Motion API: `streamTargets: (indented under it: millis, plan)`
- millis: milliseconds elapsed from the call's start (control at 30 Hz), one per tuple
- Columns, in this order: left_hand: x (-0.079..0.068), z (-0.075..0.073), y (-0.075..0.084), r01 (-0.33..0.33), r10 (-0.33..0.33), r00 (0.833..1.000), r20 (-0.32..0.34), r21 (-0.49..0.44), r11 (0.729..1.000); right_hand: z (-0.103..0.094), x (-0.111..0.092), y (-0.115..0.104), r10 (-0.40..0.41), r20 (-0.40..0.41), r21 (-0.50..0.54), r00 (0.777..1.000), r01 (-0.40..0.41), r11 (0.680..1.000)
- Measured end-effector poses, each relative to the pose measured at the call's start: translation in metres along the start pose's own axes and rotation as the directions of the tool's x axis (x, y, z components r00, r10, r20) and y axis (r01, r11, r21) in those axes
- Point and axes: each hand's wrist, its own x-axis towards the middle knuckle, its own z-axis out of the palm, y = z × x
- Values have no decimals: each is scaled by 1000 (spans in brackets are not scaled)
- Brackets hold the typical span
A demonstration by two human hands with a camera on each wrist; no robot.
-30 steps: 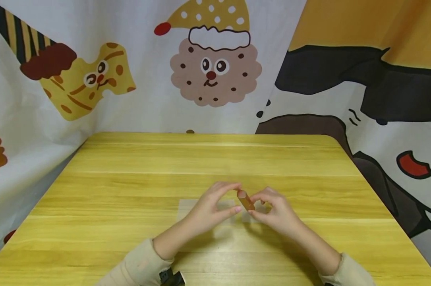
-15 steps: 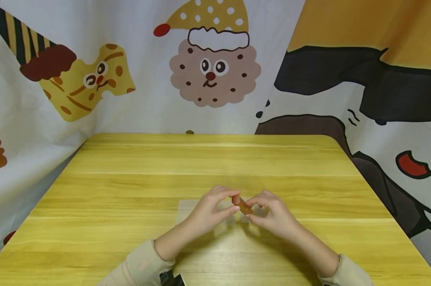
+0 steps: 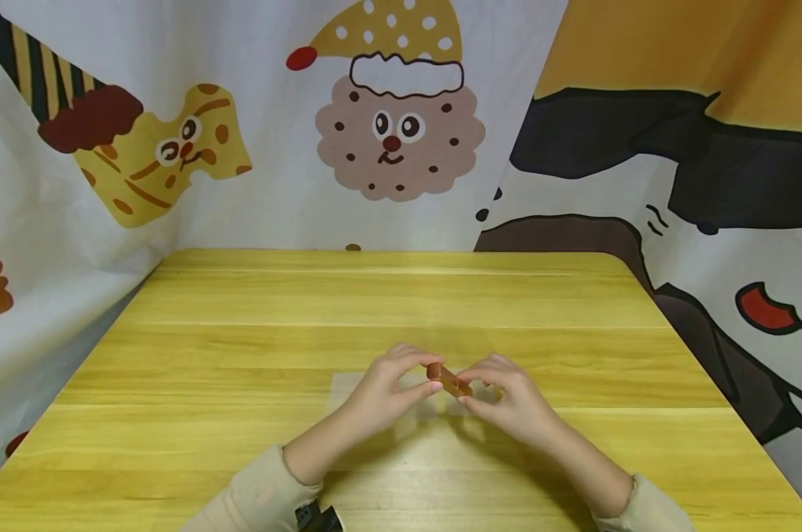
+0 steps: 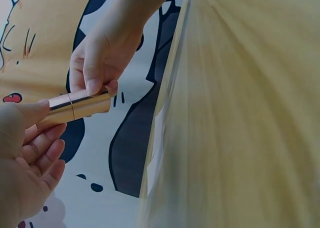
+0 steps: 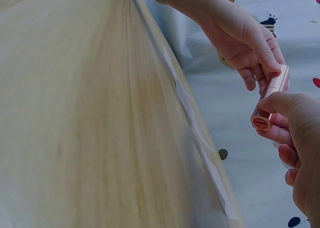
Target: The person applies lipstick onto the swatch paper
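A shiny rose-gold lipstick tube point(image 3: 450, 380) is held in the air between both hands, tilted with its left end higher in the head view. Thumb and fingers of my left hand point(image 3: 386, 380) pinch that left end. My right hand point(image 3: 507, 388) pinches the other end. In the left wrist view a thin seam line crosses the lipstick tube point(image 4: 73, 106) between the two grips. The right wrist view shows a red oval label on the end face of the lipstick tube point(image 5: 262, 122), at the right hand's side.
Below the hands a pale translucent sheet point(image 3: 344, 386) lies flat on the yellow wood-grain table point(image 3: 241, 295). A cartoon-printed curtain point(image 3: 267, 192) hangs behind the table. A black device point(image 3: 318, 517) sits at the left sleeve cuff.
A second ago my left thumb and finger stood apart around the tube's upper end; now they pinch it. The lipstick tube has tilted left, closer to level. The right hand keeps its pinch.
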Motion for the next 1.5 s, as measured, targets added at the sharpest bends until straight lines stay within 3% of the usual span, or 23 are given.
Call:
streamTargets:
  millis: [300,633,1033,1300,1400,1500]
  plan:
    - [2,-7,5,-3,3,1000,-6,-6,1000,-5,1,-6,17,-32,28,999,-16,999]
    - [3,-12,10,-15,14,1000,-12,-59,998,-10,3,-10,-52,-63,18,997,53,998]
    - [4,-15,10,-55,55,998,-12,-47,997,-12,4,-14,-62,-65,-3,996,62,998]
    - [4,-18,10,-69,69,998,-11,-44,997,-11,4,-12,-116,-77,-11,990,116,993]
    - [4,-27,9,-41,37,997,-61,-64,997,-12,3,-9,-102,-87,-26,991,100,995]
    - [7,-42,7,-48,29,982,-186,-97,994,-15,1,-5,-83,-116,-34,990,80,996]
